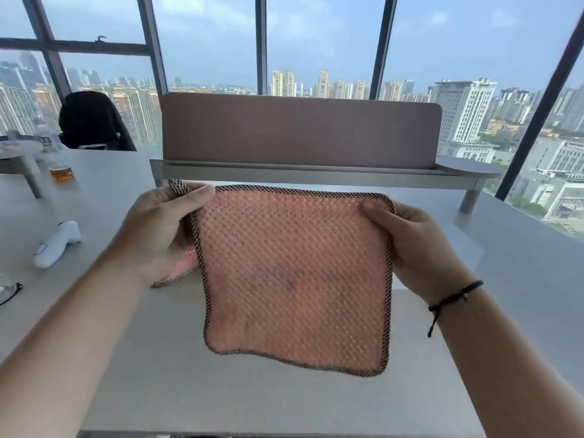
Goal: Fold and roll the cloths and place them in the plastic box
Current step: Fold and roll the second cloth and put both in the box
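A square pink cloth (294, 279) with a dark checked border hangs spread out in the air above the grey table (177, 384). My left hand (164, 232) pinches its top left corner, where the cloth's hanging loop sticks up. My right hand (410, 241) pinches the top right corner, thumb on the front face. A second piece of pink cloth (180, 270) with the same border shows behind my left hand; whether it lies on the table I cannot tell. No plastic box is in view.
A brown desk divider (300, 131) on a metal rail stands across the table's far side. At the left lie a white handheld device (57, 243) and a glass of amber liquid (61, 173). A dark office chair (91, 121) stands at the far left.
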`<action>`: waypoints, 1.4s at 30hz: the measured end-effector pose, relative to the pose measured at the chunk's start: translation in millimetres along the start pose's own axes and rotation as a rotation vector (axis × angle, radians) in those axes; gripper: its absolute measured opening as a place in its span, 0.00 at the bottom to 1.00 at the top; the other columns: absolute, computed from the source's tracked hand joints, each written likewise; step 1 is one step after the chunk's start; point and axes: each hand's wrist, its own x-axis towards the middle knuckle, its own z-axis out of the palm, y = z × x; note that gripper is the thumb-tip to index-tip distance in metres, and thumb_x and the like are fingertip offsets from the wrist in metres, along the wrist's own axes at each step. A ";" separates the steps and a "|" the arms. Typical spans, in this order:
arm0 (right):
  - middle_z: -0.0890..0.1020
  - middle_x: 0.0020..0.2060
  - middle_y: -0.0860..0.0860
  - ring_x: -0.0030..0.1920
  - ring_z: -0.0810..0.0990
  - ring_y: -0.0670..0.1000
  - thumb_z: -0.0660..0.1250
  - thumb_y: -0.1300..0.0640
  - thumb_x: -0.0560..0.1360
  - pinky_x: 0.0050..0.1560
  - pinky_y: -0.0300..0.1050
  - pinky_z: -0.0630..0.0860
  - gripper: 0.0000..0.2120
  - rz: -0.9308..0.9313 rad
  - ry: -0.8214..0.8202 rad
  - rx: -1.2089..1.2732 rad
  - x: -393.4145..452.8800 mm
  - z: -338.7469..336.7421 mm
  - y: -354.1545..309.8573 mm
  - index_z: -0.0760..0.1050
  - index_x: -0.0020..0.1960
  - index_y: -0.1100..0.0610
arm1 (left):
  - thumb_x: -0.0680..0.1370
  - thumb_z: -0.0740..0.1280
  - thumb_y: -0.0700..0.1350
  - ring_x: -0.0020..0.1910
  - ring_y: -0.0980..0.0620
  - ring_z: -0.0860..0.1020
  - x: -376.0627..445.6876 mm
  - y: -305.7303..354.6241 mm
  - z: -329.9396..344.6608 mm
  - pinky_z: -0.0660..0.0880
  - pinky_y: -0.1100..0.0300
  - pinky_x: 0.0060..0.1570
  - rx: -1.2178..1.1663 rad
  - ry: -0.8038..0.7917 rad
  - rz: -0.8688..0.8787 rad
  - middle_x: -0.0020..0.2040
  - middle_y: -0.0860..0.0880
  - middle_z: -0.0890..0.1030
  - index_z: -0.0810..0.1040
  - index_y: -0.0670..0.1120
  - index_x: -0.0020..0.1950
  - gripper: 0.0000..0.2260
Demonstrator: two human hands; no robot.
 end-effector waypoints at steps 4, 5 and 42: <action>0.85 0.38 0.57 0.37 0.81 0.54 0.71 0.58 0.76 0.41 0.49 0.80 0.10 0.199 0.167 -0.300 23.6 -5.3 62.6 0.83 0.43 0.65 | 0.77 0.70 0.39 0.35 0.53 0.82 11.5 -56.9 -12.5 0.80 0.58 0.39 0.259 0.117 -0.249 0.34 0.50 0.85 0.82 0.43 0.41 0.05; 0.83 0.36 0.56 0.36 0.79 0.53 0.71 0.56 0.76 0.39 0.49 0.77 0.12 0.214 0.180 -0.429 27.7 -7.4 81.2 0.83 0.43 0.66 | 0.76 0.71 0.41 0.35 0.53 0.82 13.8 -76.8 -22.5 0.80 0.55 0.40 0.403 0.144 -0.257 0.34 0.52 0.85 0.83 0.43 0.40 0.05; 0.87 0.46 0.47 0.47 0.86 0.47 0.76 0.72 0.66 0.50 0.33 0.78 0.13 -0.024 -0.197 -0.604 -97.5 -53.5 99.1 0.87 0.39 0.54 | 0.60 0.79 0.60 0.47 0.52 0.85 -106.4 -101.5 -78.3 0.79 0.63 0.53 0.661 -0.255 0.064 0.44 0.51 0.87 0.88 0.52 0.38 0.14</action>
